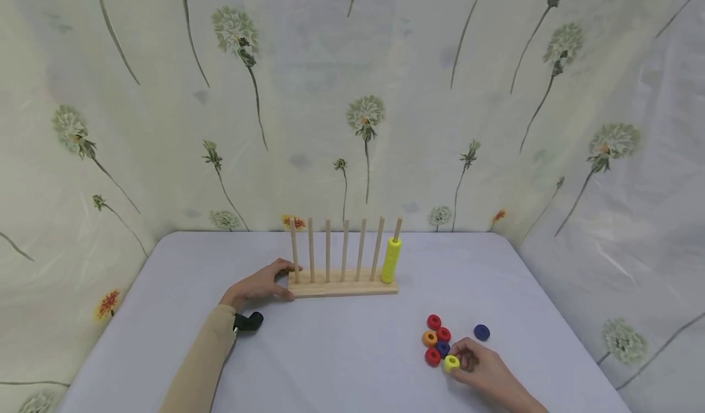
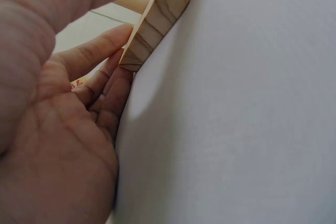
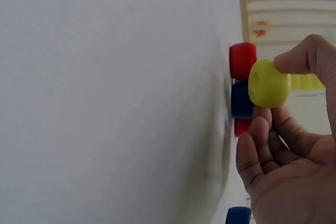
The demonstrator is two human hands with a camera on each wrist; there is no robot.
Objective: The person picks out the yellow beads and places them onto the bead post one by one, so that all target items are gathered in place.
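A wooden peg rack [image 1: 341,289] stands toward the back of the table, with a row of upright pegs. My left hand [image 1: 261,283] grips the left end of its base, thumb at the front edge and fingers around the back corner. On the rightmost peg sits a stack of yellow beads [image 1: 391,259]; the other pegs are bare. At front right my right hand [image 1: 487,371] pinches a yellow bead [image 3: 273,85] between thumb and fingers. That bead is beside a cluster of loose beads, overlapping a blue bead [image 3: 242,99] in the right wrist view.
Red beads [image 1: 430,354], an orange bead [image 1: 426,339] and the blue one lie close together left of my right hand. A separate dark blue bead [image 1: 481,337] lies behind it. A flower-patterned curtain [image 1: 308,95] hangs behind the white table [image 1: 330,358].
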